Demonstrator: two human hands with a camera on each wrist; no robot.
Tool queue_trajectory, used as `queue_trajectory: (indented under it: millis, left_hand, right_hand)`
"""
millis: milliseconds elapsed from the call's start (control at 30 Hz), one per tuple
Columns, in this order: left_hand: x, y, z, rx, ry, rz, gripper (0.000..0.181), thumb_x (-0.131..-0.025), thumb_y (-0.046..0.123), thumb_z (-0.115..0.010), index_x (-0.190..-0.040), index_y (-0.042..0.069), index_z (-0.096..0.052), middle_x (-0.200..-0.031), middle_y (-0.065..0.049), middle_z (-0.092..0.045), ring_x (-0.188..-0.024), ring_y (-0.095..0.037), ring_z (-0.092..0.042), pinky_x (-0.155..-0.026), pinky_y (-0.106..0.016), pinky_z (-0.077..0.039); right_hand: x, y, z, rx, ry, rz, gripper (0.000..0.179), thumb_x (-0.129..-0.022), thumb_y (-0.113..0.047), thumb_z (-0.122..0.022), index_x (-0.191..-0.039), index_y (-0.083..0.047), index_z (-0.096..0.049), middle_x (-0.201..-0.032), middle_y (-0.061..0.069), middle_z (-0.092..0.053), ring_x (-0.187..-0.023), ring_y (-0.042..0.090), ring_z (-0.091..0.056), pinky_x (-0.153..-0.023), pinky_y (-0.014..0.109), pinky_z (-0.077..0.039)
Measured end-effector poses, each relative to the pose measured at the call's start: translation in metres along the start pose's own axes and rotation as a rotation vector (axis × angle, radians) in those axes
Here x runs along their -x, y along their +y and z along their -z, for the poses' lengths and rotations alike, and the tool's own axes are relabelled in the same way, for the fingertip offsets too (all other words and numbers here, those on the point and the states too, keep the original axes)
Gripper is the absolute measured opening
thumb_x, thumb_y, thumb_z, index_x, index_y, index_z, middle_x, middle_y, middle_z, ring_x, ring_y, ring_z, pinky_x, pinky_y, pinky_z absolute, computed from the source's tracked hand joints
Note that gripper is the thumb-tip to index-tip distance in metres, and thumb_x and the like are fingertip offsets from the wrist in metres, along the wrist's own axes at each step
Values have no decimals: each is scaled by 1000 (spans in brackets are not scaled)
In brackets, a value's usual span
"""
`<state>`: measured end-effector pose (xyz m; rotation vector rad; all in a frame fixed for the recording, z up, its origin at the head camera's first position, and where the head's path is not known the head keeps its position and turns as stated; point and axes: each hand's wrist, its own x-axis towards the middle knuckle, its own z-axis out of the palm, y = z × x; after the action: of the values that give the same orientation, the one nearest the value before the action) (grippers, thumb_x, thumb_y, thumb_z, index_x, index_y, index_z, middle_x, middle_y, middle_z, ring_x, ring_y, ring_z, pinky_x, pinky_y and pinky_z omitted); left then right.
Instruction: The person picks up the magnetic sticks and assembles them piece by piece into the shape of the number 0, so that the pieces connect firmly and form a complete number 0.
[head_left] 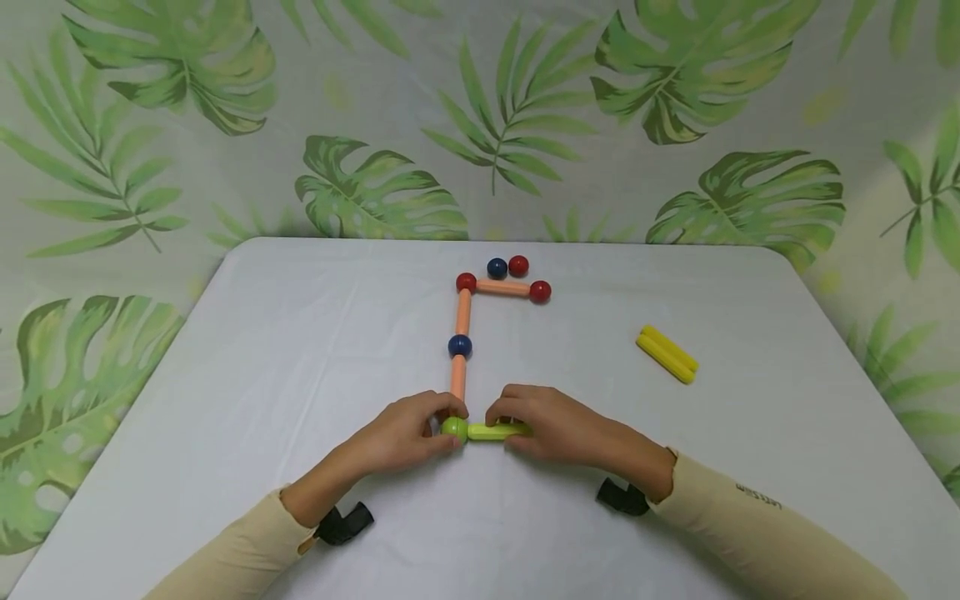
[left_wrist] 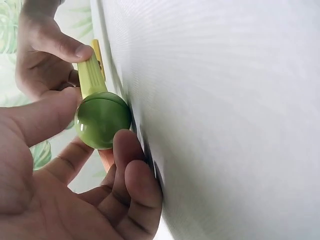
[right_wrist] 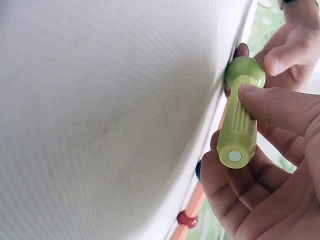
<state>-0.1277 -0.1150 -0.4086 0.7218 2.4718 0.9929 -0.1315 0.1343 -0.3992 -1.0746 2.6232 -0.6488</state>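
L hand (head_left: 408, 429) has its thumb & fingers curled round the green ball (head_left: 454, 428), only a small gap btwn them, filled by the ball. R hand (head_left: 555, 425) pinches the lime rod (head_left: 491, 432), thumb on one side, fingers on the other; rod's near end meets the ball's R side, just above the tabletop (head_left: 337, 333). Pale round disc (right_wrist: 234, 156) shows in the rod's far end, R wrist view.

Beyond the ball, a line runs away from the person: lower orange rod (head_left: 458, 379), blue ball (head_left: 460, 346), upper orange rod (head_left: 463, 312), red corner ball (head_left: 467, 283), then side orange rod (head_left: 502, 288) going R to red end ball (head_left: 540, 292). Just behind that rod: loose blue ball (head_left: 497, 267) & loose red ball (head_left: 518, 266), side by side. Two yellow rods (head_left: 664, 360) lie together, well off to the R.

Writing: small dark lettering on R sleeve (head_left: 750, 508), maybe "Let'sSlim", too small to be sure.

Hidden: L fingertips cover where lower orange rod nears the green ball, so can't tell if they touch; R hand covers lime rod's far end in head view. Both sleeves cut off at the bottom edge.
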Motion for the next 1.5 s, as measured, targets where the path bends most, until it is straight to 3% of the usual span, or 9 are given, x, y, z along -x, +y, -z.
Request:
queue_trajectory:
  millis: [300, 567, 833, 1100, 1333, 1500]
  left_hand:
    - [-1, -2, -1, 8, 25, 15, 23, -90, 20, -72, -112, 17, -65, -96, 1, -64, -67, -10, -52, -60, -22, -44]
    - [1, -2, 0, 9, 37, 29, 24, -89, 19, -73, -112, 17, -65, -96, 1, -64, -66, -9, -52, -60, -22, -44]
    - [2, -2, -2, 21, 47, 60, 23, -89, 20, -73, -111, 19, -66, -95, 2, -64, -66, -11, -52, -59, -23, -44]
    - [2, -3, -6, 26, 61, 54, 25, -89, 16, -73, -113, 14, -66, -98, 0, -65, -73, -11, -54, -63, -21, -46]
    - [5, -3, -5, 37, 93, 67, 27, -88, 16, -74, -114, 13, -69, -98, -1, -66, -76, -11, -55, -64, -21, -46]
    - [8, -6, -3, 82, 103, 67, 27, -88, 14, -75, -115, 13, -69, -98, -1, -68, -82, -11, -57, -69, -20, -48]
  right_hand:
    - [-3, 4, 2, -30, -22, 23, 24, -88, -16, -75, -112, -17, -69, -103, -7, -66, -88, 5, -57, -81, 21, -53]
    - [-16, 29, 14, -201, -59, -52, 28, -99, -32, -60, -121, -16, -65, -106, -7, -66, -91, 7, -58, -82, 23, -52]
    - [-48, 62, 36, -146, 33, -151, 40, -98, -26, -62, -133, -7, -57, -129, 10, -61, -94, 18, -62, -83, 32, -53]
    - [-80, 84, 39, -92, 84, -273, 45, -97, -27, -62, -137, -8, -54, -142, 12, -52, -100, 24, -60, -94, 40, -51]
    - [-89, 93, 44, -86, 101, -279, 46, -97, -25, -61, -138, -5, -54, -145, 15, -51, -121, 30, -55, -106, 48, -46]
    - [-94, 98, 45, -123, 115, -280, 46, -97, -22, -61, -138, -4, -54, -145, 14, -52, -119, 31, -58, -102, 48, -49]
